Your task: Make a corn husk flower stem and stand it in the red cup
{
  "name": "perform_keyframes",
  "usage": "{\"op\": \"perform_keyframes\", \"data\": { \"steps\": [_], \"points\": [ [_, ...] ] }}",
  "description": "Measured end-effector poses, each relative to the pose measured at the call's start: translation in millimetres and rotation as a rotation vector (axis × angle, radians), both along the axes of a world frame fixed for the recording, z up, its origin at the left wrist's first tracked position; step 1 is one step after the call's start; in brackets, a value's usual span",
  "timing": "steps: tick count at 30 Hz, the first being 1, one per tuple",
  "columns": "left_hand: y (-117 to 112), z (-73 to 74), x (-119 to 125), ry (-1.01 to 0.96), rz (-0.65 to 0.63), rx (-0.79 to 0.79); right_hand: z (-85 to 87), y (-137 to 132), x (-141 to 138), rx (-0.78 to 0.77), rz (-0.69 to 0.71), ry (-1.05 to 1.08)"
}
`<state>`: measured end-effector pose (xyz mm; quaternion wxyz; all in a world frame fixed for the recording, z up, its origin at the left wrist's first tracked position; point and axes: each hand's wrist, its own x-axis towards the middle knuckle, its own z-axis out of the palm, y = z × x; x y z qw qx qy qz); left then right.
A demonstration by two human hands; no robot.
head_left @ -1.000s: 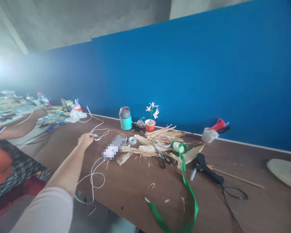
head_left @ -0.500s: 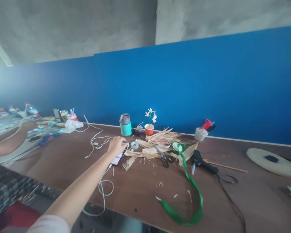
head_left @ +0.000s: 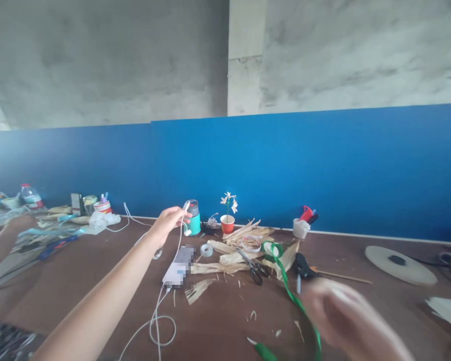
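My left hand [head_left: 169, 223] is raised over the table in front of the turquoise flask [head_left: 194, 223]. White earphones [head_left: 181, 235] are pinched between its fingers, and their wire hangs towards the table. Below lies a phone [head_left: 176, 273] with a white cable plugged into its near end. At the lower right, my right hand [head_left: 336, 313] is smeared by motion, so its fingers cannot be made out. It passes over the green ribbon [head_left: 290, 288], near the black glue gun [head_left: 302, 265]. Scissors [head_left: 256, 271] and a tape roll [head_left: 206, 250] rest by dried husks [head_left: 235, 256].
An orange cup [head_left: 227, 226] with white flowers and a white cup [head_left: 300, 229] of tools stand along the blue partition [head_left: 304, 165]. A round pale disc [head_left: 402, 265] lies to the right. Another person's hand [head_left: 22, 224] is at the cluttered left end.
My left hand has lifted off the phone and now holds up the earphones. My right hand has come into view at the lower right. The view has tilted upward.
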<state>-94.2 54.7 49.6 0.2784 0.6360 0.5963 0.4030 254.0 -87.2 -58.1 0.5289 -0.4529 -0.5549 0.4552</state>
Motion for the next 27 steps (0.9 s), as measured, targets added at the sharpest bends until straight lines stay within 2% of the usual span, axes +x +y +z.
{"op": "perform_keyframes", "data": {
  "steps": [1, 2, 5, 6, 8, 10, 11, 14, 16, 19, 22, 25, 27],
  "points": [
    [-10.2, 16.2, 1.8, -0.040, -0.032, 0.034, 3.5, 11.5, -19.1, -0.045, 0.120, 0.108],
    [-20.9, 32.0, 4.1, -0.070, -0.064, 0.067, 7.3, 22.5, -40.4, -0.176, 0.296, 0.213],
    [-55.0, 72.7, 12.5, -0.275, -0.175, 0.162, 19.7, 47.8, -103.6, -0.480, 0.647, 0.459],
    [-66.5, 82.5, 15.4, -0.317, -0.210, 0.187, 24.5, 52.7, -120.6, -0.532, 0.723, 0.554],
    [-88.6, 93.9, 20.8, -0.316, -0.241, 0.189, 35.4, 56.7, -144.3, -0.544, 0.844, 0.730],
    [-108.5, 93.5, 24.8, -0.337, -0.271, 0.142, 46.8, 53.8, -153.1, -0.477, 0.907, 0.888],
    [-117.4, 89.7, 25.7, -0.350, -0.291, 0.098, 52.0, 50.4, -152.3, -0.418, 0.892, 0.966],
    [-140.1, 71.9, 23.8, -0.420, -0.287, 0.010, 62.1, 36.1, -134.0, -0.211, 0.720, 1.139],
    [-152.3, 61.9, 20.5, -0.504, -0.243, -0.030, 63.3, 26.2, -116.3, -0.150, 0.621, 1.147],
    [-166.8, 56.0, 21.1, -0.604, -0.237, -0.138, 59.4, 13.9, -100.2, -0.162, 0.542, 0.975],
    [-179.7, 55.4, 33.8, -0.642, -0.372, -0.308, 54.0, 2.5, -108.4, -0.116, 0.548, 0.696],
    [-193.7, 51.4, 52.0, -0.660, -0.485, -0.454, 49.8, -11.5, -131.2, -0.048, 0.689, 0.591],
    [-203.2, 47.7, 60.1, -0.685, -0.495, -0.512, 47.2, -20.1, -144.0, -0.039, 0.800, 0.514]
  ]
}}
